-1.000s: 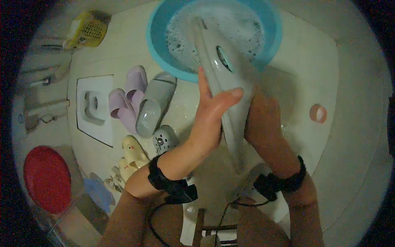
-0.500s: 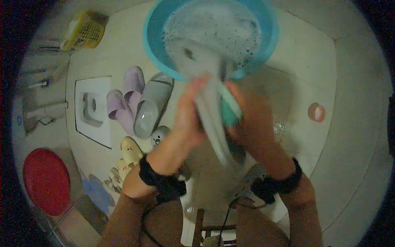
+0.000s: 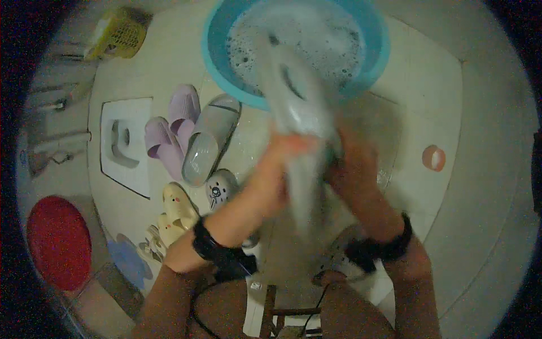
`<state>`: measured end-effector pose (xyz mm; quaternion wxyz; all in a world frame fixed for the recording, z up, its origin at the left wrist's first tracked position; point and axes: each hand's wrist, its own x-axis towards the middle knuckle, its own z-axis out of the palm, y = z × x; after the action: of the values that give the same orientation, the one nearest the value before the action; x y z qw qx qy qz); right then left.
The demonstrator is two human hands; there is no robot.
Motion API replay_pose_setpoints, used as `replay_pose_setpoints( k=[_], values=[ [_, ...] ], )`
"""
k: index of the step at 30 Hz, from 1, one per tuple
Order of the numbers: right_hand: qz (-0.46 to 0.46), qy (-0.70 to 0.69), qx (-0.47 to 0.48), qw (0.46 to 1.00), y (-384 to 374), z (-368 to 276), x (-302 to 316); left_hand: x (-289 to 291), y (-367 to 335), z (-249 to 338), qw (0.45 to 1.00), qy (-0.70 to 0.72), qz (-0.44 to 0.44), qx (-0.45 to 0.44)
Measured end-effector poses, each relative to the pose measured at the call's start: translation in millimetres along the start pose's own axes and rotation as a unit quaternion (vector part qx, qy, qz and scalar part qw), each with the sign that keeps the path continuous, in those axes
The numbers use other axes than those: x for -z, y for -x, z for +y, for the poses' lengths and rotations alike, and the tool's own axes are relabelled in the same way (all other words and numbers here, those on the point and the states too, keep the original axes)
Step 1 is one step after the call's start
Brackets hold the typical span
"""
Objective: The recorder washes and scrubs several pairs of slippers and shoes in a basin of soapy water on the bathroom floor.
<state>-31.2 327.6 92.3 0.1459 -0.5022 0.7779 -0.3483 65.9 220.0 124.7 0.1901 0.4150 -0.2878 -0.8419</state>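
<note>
A pale grey slipper (image 3: 305,113), smeared by motion, is held upright in front of me with its upper end over the near rim of a blue basin (image 3: 212,56). White suds (image 3: 316,34) cover the water inside. My left hand (image 3: 276,172) is closed round the slipper's left side. My right hand (image 3: 358,169) is closed at its other side; the green-and-white scrubbing brush seen in it half a second ago is now mostly hidden behind the slipper. Both wrists wear black bands.
Left on the tiles lie lilac slippers (image 3: 166,144), a large grey slipper (image 3: 209,141), a grey clog (image 3: 220,189) and yellow slippers (image 3: 178,209). Beyond are a squat toilet (image 3: 125,135), a yellow basket (image 3: 121,37) and a red round thing (image 3: 59,243). A pinkish ring (image 3: 433,158) lies right.
The slipper has turned and shifted slightly right, showing its other face. My left hand has moved right and a little nearer. The green-and-white brush has gone largely out of sight.
</note>
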Motion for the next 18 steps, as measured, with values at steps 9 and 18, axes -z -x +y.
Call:
replay_pose_setpoints(
  k=[9, 18],
  values=[
    [-0.182, -0.049, 0.04, 0.981, 27.6, 1.2, 10.2, 39.3, -34.4, 50.2, 0.989, 0.021, 0.074, -0.123],
    [-0.135, -0.067, 0.163, 0.975, 18.6, -9.1, -0.9, 58.6, -46.8, 61.3, 0.99, 0.108, 0.0, -0.09]
  ],
)
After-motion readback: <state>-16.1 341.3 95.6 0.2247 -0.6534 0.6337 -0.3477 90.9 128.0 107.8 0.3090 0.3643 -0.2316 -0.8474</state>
